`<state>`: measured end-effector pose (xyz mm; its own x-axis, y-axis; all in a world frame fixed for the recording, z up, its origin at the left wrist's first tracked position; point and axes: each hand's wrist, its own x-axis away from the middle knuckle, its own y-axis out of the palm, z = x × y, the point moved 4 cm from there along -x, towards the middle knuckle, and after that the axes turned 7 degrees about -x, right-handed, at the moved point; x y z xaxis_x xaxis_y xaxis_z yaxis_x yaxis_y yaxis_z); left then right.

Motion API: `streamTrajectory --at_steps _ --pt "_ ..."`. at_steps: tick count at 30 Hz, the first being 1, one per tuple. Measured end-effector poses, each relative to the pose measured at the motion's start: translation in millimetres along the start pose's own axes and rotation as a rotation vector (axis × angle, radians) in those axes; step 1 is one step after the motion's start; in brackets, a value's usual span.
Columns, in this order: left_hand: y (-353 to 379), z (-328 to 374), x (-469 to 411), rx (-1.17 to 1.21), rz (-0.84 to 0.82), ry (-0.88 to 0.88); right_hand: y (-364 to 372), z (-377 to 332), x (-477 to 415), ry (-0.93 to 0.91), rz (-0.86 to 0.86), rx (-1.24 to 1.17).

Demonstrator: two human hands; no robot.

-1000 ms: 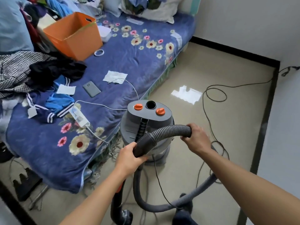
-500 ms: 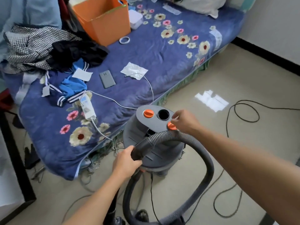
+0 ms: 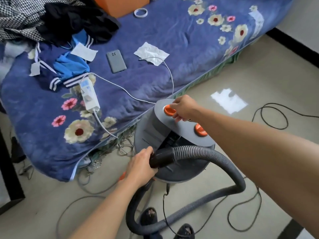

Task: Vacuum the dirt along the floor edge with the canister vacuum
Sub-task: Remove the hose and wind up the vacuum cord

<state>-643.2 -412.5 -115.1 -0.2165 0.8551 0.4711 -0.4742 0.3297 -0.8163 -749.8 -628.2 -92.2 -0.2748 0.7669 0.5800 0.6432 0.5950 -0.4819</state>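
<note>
The grey canister vacuum (image 3: 151, 130) stands on the beige floor against the bed's edge. Its lid carries two orange knobs. My right hand (image 3: 184, 107) reaches over the lid and pinches the far orange knob (image 3: 167, 111); the near orange knob (image 3: 200, 130) is untouched. My left hand (image 3: 141, 168) grips the black hose cuff (image 3: 162, 158) in front of the canister. The grey ribbed hose (image 3: 224, 163) arcs right from the cuff, then loops down and back under my arms. Where it ends is out of sight.
A blue floral bed (image 3: 155, 80) holds a phone (image 3: 116, 61), a white power strip (image 3: 88, 95), papers and clothes. A black power cord (image 3: 274, 116) loops over the floor at right, grey cables (image 3: 96, 192) trail below the bed. My sandalled feet (image 3: 150, 214) stand inside the hose loop. A black baseboard (image 3: 293, 49) edges the floor.
My right hand let go of the hose, touched the near orange knob, then shifted to the far one. My left hand kept its grip on the cuff. The view tilted down and closer.
</note>
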Motion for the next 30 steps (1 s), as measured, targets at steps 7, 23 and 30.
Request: streamTrajectory --at_steps 7,23,30 --pt "-1.0 -8.2 -9.1 0.028 -0.055 0.033 9.6 1.1 -26.0 0.160 0.094 -0.135" --pt "-7.0 -9.1 -16.1 -0.009 -0.133 0.049 14.0 -15.8 -36.8 0.174 0.075 0.202" --pt "-5.8 -9.5 -15.7 -0.006 -0.121 0.034 13.2 -24.1 -19.9 -0.005 0.066 0.367"
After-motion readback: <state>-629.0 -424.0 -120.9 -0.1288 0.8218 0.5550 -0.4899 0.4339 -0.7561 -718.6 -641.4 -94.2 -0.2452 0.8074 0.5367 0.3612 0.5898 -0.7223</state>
